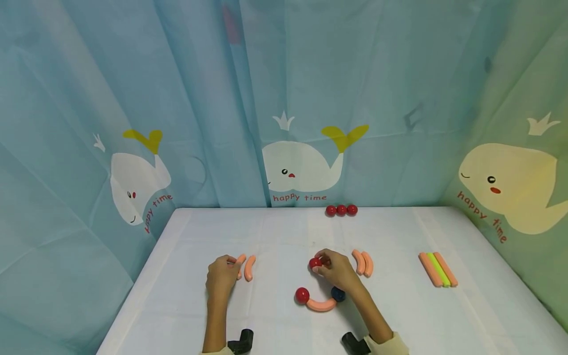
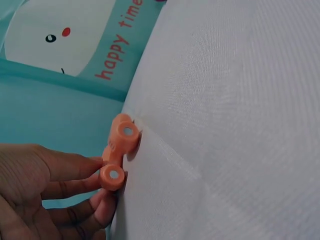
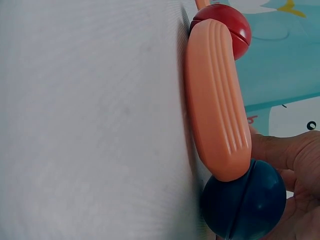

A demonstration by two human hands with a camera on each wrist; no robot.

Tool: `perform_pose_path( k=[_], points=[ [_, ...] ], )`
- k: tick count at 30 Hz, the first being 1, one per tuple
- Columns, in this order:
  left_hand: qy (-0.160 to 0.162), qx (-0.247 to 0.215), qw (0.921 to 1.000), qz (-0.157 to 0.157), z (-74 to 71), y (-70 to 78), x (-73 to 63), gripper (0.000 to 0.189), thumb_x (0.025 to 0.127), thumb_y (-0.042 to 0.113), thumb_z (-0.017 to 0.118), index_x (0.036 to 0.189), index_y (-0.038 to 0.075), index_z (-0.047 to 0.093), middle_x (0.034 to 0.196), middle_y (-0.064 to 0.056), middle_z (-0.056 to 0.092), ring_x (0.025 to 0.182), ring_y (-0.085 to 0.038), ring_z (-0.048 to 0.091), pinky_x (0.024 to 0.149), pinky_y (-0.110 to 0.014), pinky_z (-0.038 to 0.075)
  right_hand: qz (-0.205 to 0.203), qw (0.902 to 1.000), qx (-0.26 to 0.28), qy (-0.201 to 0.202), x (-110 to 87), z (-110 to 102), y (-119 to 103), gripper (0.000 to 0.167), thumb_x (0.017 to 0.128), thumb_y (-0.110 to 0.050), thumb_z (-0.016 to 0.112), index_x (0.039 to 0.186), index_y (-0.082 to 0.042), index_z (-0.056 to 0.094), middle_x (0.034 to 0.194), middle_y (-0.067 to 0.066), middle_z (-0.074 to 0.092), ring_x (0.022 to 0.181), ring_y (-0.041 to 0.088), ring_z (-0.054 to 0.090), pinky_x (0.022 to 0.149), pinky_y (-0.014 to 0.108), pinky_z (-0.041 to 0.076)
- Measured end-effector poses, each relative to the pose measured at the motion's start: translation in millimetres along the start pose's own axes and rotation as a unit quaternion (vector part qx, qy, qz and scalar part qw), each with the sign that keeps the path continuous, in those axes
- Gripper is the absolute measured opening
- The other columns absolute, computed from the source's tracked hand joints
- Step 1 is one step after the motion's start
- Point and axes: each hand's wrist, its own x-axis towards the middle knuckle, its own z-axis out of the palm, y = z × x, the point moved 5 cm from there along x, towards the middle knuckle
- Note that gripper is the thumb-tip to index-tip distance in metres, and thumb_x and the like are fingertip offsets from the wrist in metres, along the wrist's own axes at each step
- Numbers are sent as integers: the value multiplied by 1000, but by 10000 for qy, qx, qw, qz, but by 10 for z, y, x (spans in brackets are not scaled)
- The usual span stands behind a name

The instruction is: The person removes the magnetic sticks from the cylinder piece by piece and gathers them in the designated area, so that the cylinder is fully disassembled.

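Observation:
In the head view my left hand (image 1: 221,275) pinches an orange curved magnetic rod (image 1: 241,260) between thumb and fingers. A second orange curved rod (image 1: 250,268) lies just right of it; silver magnet ends show in the left wrist view. Over the table's middle, my right hand (image 1: 340,271) holds a red ball (image 1: 314,263) by the fingertips. Nearer the front, another curved rod (image 1: 321,305) joins a red ball (image 1: 302,295) to a dark blue ball (image 1: 338,294), forming an arc. The right wrist view shows this arc close up and hides the held ball.
Three red balls (image 1: 341,210) sit in a row at the table's back edge. Two curved orange rods (image 1: 366,265) lie right of my right hand. Farther right are two straight orange rods (image 1: 430,269) with a green rod (image 1: 438,269) between them. A whale-print curtain (image 1: 301,74) surrounds the table.

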Motion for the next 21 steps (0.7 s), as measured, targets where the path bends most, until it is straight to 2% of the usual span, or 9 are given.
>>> perform_pose_path(
  k=[7, 14, 21],
  points=[
    [-66, 40, 10000, 34, 14, 21, -31, 21, 91, 20, 65, 102, 4, 71, 84, -6, 71, 65, -17, 61, 54, -31, 45, -40, 10000, -5, 16, -7, 2, 10, 25, 82, -9, 77, 106, -6, 67, 92, 6, 68, 82, 14, 57, 71, 30, 48],
    [11, 168, 9998, 138, 9, 39, -20, 19, 90, 22, 67, 99, 5, 72, 86, -7, 71, 72, -20, 64, 57, -36, 48, -15, 10000, 25, -6, -10, 9, 3, 25, 82, -9, 77, 106, -7, 67, 93, 6, 69, 83, 14, 58, 72, 30, 49],
    [17, 200, 9998, 87, 20, 43, -7, 20, 91, 23, 66, 100, 6, 72, 82, -5, 70, 68, -18, 62, 55, -34, 45, -24, 10000, 58, 33, -9, 6, 5, 25, 82, -10, 77, 105, -8, 67, 94, 6, 69, 84, 15, 59, 72, 32, 49]
  ],
)
